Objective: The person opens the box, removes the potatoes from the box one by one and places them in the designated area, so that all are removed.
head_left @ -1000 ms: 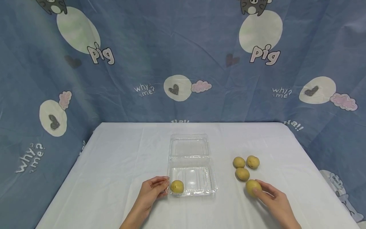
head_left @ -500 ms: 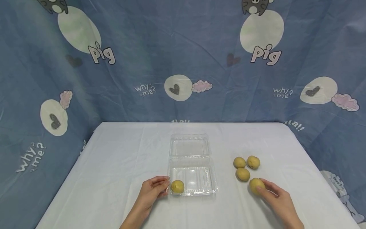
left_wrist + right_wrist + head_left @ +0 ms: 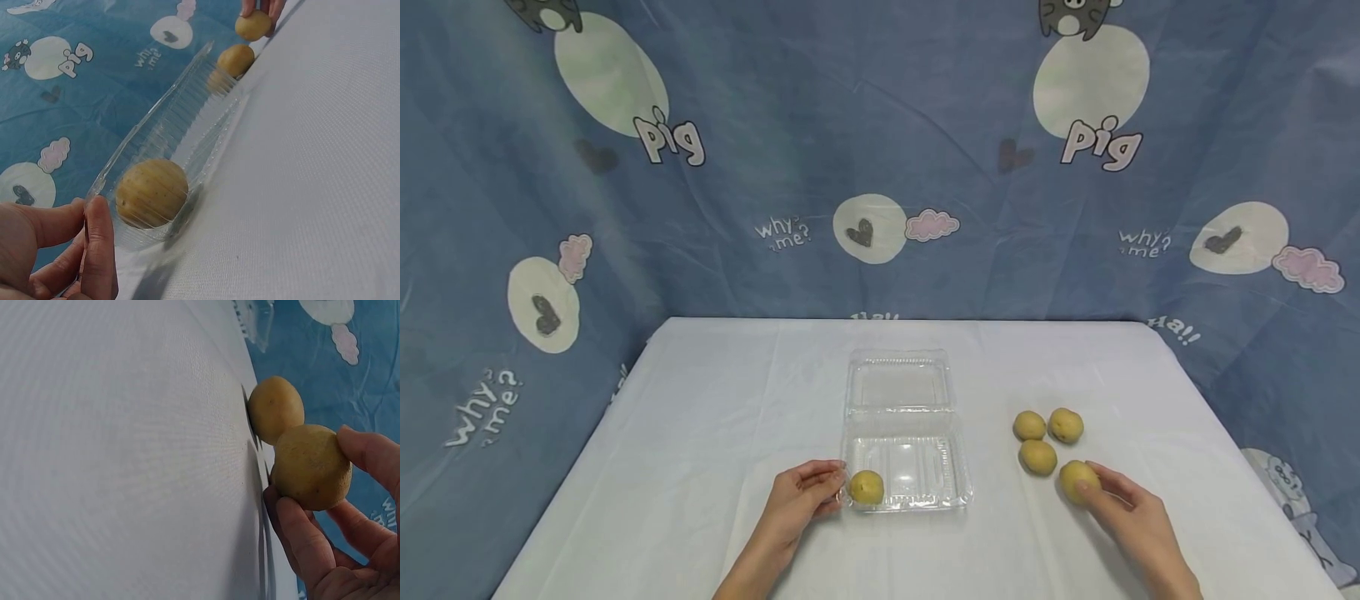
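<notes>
My left hand pinches the left rim of a clear plastic clamshell box, which lies with its lid folded back behind its base. One potato sits in the base's front left corner, close to those fingers; the left wrist view shows this potato through the ribbed wall. On the right, my right hand grips another potato between thumb and fingers. The right wrist view has the held potato in front of a second potato. Whether the held one touches the cloth is hard to tell.
Behind the right hand, a loose group holds a front potato, a back left potato and a back right potato. A white cloth covers the table. A blue printed curtain hangs behind and at both sides.
My right hand and its potato have shifted slightly right and a little away from me, apart from the group. The left hand stays at the box's rim.
</notes>
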The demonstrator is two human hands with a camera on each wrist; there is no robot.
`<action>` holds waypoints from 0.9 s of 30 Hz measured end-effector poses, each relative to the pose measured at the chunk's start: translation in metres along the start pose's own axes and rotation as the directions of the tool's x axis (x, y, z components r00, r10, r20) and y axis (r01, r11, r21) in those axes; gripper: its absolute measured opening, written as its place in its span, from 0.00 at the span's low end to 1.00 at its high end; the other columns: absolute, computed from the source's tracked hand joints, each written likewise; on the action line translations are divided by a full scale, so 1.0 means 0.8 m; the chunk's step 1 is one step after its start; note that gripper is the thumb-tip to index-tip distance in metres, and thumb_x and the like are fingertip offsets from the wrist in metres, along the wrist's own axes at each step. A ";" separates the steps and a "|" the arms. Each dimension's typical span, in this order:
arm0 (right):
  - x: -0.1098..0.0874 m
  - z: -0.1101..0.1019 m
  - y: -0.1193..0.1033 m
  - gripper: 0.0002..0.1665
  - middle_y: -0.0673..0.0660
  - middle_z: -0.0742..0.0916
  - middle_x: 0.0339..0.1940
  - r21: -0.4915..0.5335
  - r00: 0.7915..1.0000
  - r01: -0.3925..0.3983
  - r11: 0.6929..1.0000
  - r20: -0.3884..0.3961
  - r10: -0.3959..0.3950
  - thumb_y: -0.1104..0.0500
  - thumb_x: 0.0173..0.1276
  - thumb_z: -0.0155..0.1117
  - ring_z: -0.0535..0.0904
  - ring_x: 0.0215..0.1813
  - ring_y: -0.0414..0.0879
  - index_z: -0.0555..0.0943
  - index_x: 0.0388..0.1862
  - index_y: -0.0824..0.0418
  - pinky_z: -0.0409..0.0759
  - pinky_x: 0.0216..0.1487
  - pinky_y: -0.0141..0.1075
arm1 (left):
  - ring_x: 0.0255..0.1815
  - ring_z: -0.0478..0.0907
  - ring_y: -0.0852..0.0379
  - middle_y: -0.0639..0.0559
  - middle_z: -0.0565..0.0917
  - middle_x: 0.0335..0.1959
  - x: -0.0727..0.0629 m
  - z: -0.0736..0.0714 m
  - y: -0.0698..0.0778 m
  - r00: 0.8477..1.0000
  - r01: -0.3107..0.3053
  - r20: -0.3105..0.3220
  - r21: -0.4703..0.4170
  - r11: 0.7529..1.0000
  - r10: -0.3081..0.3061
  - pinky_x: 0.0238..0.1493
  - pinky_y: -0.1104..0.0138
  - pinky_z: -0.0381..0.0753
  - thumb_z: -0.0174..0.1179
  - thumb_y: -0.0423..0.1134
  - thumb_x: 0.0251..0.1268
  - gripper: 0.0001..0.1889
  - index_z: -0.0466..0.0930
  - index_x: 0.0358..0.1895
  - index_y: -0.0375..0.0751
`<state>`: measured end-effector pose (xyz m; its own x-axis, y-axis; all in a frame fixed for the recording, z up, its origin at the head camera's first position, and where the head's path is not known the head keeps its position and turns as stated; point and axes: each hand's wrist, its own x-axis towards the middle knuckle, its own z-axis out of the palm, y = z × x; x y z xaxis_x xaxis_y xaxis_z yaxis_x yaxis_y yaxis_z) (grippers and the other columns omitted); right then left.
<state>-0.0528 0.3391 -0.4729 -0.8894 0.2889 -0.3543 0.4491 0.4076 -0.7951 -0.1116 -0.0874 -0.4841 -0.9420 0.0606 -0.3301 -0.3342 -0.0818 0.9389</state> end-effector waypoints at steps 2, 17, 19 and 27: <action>0.002 0.000 0.000 0.53 0.68 0.71 0.70 -0.002 1.000 -0.005 1.000 -0.001 0.005 0.28 0.61 0.61 0.70 0.67 0.62 0.63 0.74 0.60 0.67 0.65 0.57 | 0.33 0.79 0.57 0.47 0.83 0.36 0.000 0.000 0.000 1.000 0.001 -0.001 0.001 1.000 -0.001 0.33 0.69 0.85 0.66 0.32 0.63 0.17 0.79 0.51 0.26; 0.013 -0.003 -0.004 0.61 0.69 0.69 0.71 -0.005 0.999 -0.042 0.999 -0.007 0.042 0.23 0.55 0.62 0.68 0.68 0.63 0.61 0.75 0.60 0.67 0.66 0.58 | 0.34 0.79 0.57 0.47 0.83 0.37 0.000 0.001 0.001 1.000 0.009 -0.006 0.000 1.000 -0.009 0.34 0.69 0.86 0.66 0.32 0.63 0.17 0.78 0.51 0.25; 0.015 -0.003 -0.006 0.61 0.69 0.69 0.71 -0.013 0.999 -0.035 0.999 -0.006 0.035 0.23 0.55 0.62 0.68 0.68 0.63 0.61 0.75 0.61 0.67 0.66 0.59 | 0.34 0.79 0.57 0.47 0.83 0.37 0.000 0.001 0.001 1.000 0.011 -0.006 0.000 1.000 -0.011 0.34 0.69 0.86 0.66 0.33 0.63 0.17 0.78 0.51 0.25; 0.022 -0.002 -0.009 0.59 0.68 0.70 0.70 -0.021 1.000 -0.014 1.000 -0.017 0.013 0.24 0.56 0.62 0.69 0.67 0.63 0.62 0.75 0.61 0.68 0.65 0.58 | 0.35 0.79 0.57 0.46 0.83 0.38 0.001 0.000 -0.001 1.000 0.016 -0.007 0.003 1.000 -0.016 0.35 0.68 0.86 0.67 0.34 0.63 0.18 0.78 0.52 0.25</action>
<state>-0.0716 0.3424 -0.4728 -0.8818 0.3090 -0.3564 0.4629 0.4218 -0.7796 -0.1119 -0.0871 -0.4849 -0.9366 0.0551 -0.3461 -0.3496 -0.0778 0.9337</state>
